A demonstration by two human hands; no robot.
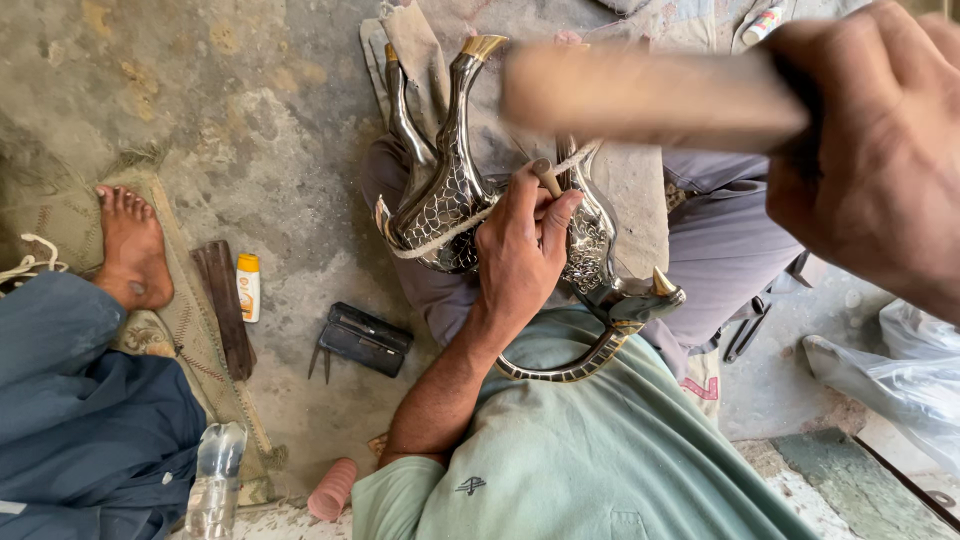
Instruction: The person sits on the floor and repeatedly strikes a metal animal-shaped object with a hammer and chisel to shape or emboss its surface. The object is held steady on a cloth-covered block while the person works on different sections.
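1. Head view: the left hand point(522, 245) rests on a silver pot point(455, 195) lying across the person's lap, its fingers pressed together around a small punch point(545, 177) that stands on the pot's body just above the knuckles.
2. The pot is engraved with a scale pattern; its long neck with a brass tip runs up and away from the grip, and its curved handle point(575, 365) bends down below the wrist against the green shirt.
3. A white cord point(440, 238) loops over the pot, passing just left of the grip.
4. What the pot holds cannot be told; its mouth faces away.
5. The right hand point(880, 150), raised well above and right of the pot, is closed around a wooden handle point(640, 95), blurred, that reaches left over the pot.
6. A cloth point(640, 190) lies under the pot on the lap.
7. Left of the grip, on the concrete floor, lie a black case point(365, 338), a small white tube with an orange cap point(248, 286) and a dark wooden strip point(225, 305).
8. A clear plastic bottle point(213, 480) lies at the lower left; it appears nearly empty.
9. Another person's bare foot point(130, 250) and blue garment sit far left on a mat.
10. A clear plastic bag point(900, 370) lies below the right hand.
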